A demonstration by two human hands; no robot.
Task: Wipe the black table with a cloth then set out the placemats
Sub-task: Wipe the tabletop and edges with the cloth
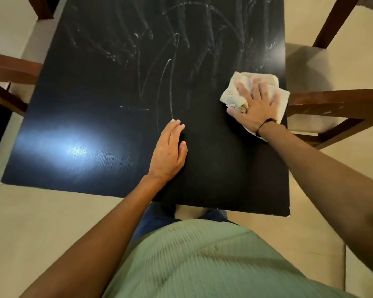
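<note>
A black table (108,87) fills the middle of the head view, streaked with pale wet smears across its far half. A folded cream cloth (243,81) lies near the table's right edge. My right hand (256,106) presses flat on the cloth, fingers spread, a black band at the wrist. My left hand (168,153) rests palm down on the bare tabletop near the front centre, fingers together, holding nothing. No placemats are in view.
Dark wooden chairs stand around the table: one at the right (332,106), one at the left (11,76), and chair legs at the far corners (336,20). The floor (30,222) is pale tile. A light glare sits on the table's front left.
</note>
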